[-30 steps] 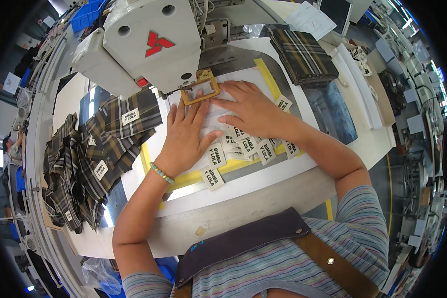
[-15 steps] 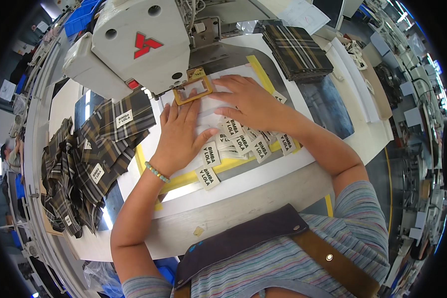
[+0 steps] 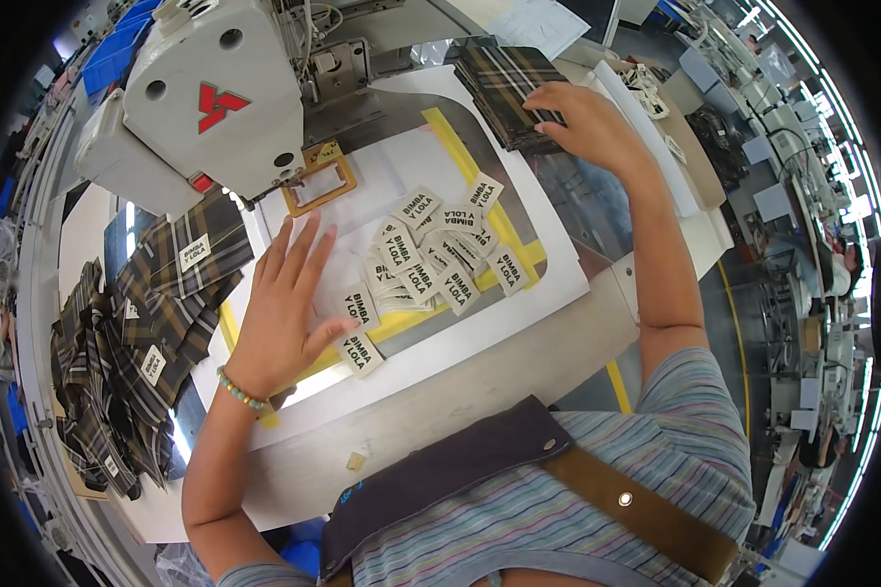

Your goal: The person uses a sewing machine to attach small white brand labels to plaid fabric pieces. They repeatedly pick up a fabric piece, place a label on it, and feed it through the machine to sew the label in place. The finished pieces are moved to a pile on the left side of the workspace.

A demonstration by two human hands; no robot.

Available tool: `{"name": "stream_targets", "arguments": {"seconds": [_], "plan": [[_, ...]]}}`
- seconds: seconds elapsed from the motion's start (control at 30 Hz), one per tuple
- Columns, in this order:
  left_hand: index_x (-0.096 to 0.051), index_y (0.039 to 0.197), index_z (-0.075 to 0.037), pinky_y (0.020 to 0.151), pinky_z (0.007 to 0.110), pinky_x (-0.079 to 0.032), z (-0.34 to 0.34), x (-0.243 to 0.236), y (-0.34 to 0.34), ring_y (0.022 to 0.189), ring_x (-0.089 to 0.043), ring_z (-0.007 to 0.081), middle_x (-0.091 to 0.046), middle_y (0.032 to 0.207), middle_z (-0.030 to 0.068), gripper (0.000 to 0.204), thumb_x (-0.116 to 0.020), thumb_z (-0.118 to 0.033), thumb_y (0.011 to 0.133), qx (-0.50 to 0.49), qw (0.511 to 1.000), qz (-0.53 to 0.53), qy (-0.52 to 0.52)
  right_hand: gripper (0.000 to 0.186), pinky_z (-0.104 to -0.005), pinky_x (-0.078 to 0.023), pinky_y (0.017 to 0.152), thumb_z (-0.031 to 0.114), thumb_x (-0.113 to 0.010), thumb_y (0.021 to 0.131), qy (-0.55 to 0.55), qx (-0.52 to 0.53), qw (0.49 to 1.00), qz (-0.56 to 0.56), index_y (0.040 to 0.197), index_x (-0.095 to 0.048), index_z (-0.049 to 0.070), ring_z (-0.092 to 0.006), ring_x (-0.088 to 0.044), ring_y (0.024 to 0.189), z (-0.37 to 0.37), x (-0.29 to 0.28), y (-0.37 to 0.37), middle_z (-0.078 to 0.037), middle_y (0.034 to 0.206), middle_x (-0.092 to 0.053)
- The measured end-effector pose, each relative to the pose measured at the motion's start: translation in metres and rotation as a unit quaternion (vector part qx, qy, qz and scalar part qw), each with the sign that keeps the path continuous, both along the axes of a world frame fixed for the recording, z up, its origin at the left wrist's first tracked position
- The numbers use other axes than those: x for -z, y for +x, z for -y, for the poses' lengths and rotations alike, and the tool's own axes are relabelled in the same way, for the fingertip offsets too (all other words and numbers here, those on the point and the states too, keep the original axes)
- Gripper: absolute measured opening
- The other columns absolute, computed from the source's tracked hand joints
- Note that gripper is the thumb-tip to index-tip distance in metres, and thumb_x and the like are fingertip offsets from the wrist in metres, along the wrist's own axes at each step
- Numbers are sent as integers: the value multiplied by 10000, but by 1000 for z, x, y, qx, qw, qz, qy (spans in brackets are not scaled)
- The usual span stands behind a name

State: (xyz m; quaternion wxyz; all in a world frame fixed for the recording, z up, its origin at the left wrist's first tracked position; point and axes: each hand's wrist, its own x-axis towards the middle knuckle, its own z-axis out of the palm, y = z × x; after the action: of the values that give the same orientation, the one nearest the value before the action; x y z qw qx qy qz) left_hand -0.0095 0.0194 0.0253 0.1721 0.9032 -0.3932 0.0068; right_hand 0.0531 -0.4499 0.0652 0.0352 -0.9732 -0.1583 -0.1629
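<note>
My left hand [image 3: 289, 308] is open, its fingers spread over the white work surface, just nearer to me than the yellow-gold clamp frame [image 3: 315, 207] of a sewing machine [image 3: 235, 127]. Its thumb reaches the edge of a pile of small pale printed fabric labels [image 3: 419, 279]. Over the right part of a stack of dark plaid fabric pieces [image 3: 499, 86] is my right hand [image 3: 597, 127], fingers bent and thumb apart. Whether its fingertips touch the top piece is hard to tell. Nothing shows in either hand.
Plaid pieces [image 3: 181, 284], several with a label on them, lie heaped at the left. Yellow tape [image 3: 450, 147] borders the white sheet under the machine. At the far right stands an open cardboard box [image 3: 690, 147]. Blue bins [image 3: 117, 61] sit at the far left.
My right hand has left the white sheet beside the clamp frame and moved right to the plaid stack. My left hand has drawn back from the frame toward me. The view has shifted.
</note>
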Motion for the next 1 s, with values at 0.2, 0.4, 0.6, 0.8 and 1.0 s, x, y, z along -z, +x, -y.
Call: {"name": "stream_targets", "arguments": {"seconds": [0.2,0.4,0.6,0.8,1.0], "plan": [[-252,1720,-113,1312,595,-182,-7,22,-23,1645,-146,478,-139,1792,247,1231,-718,-791,804,30,999,16,-1,187,-435,-580,915,179,-730,954,86,10,996,26,1094,-801,77,-318,-734,1053,-12,17,-1,-55,1199,-773],[-284,1697,-70,1328,568,-179,19,25,5,1640,-216,418,-226,1777,209,1096,-654,-721,897,64,997,18,-26,233,-422,-588,923,165,-719,961,51,-11,996,69,1157,-786,60,-317,-735,1070,-6,21,-4,-59,1227,-774],[-362,1670,-60,1329,573,-161,44,17,15,1638,-222,418,-295,1758,201,1015,-610,-716,936,125,991,31,47,201,-412,-591,881,152,-710,963,71,-21,995,70,1125,-793,67,-309,-742,1024,-3,24,-3,-53,1151,-786],[-374,1672,-84,1307,613,-148,35,13,14,1632,-212,468,-286,1761,218,1137,-610,-848,864,139,989,6,-43,144,-388,-581,813,146,-724,941,116,-3,992,53,1042,-815,99,-277,-740,936,0,26,-2,-38,1078,-784],[-357,1686,-130,1285,621,-194,35,12,-8,1619,-212,514,-239,1767,251,1217,-676,-880,782,134,991,22,-7,108,-357,-568,880,124,-743,936,244,14,967,67,1014,-788,65,-258,-741,975,-4,22,-4,-37,1108,-787]]}}
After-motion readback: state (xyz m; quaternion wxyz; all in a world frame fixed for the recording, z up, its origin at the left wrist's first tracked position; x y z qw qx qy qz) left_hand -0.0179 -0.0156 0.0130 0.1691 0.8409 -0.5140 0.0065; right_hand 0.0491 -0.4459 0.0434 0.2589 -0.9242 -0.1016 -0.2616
